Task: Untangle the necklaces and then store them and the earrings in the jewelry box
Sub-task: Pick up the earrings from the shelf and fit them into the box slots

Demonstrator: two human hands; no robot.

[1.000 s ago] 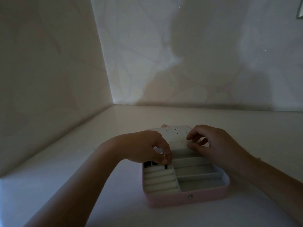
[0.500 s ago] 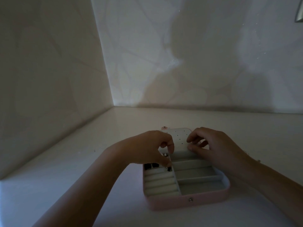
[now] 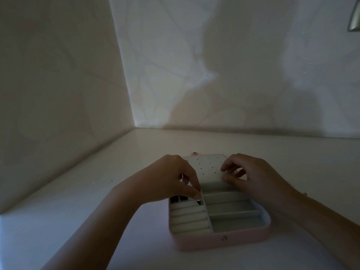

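Observation:
A pink jewelry box (image 3: 202, 243) lies open on the white tabletop, its lid folded flat behind it. The lid carries a white perforated earring panel (image 3: 204, 164). My left hand (image 3: 167, 178) is over the box's back left part, thumb and forefinger pinching a small dark earring (image 3: 199, 202) at the top ring-roll slot. Two more dark earrings (image 3: 178, 198) sit in that same slot, partly under my hand. My right hand (image 3: 259, 178) has curled fingers at the panel's right front edge, thumb along that edge. No necklace is plainly visible in this dim light.
The box's right half has long grey compartments (image 3: 233, 223). Walls meet in a corner (image 3: 134, 125) at the back left. Tiny pale specks (image 3: 303, 193) lie on the table behind my right wrist, too dim to identify.
My left fingertips shifted slightly right along the top ring-roll slot with the small dark earring. My right hand stayed at the panel's edge.

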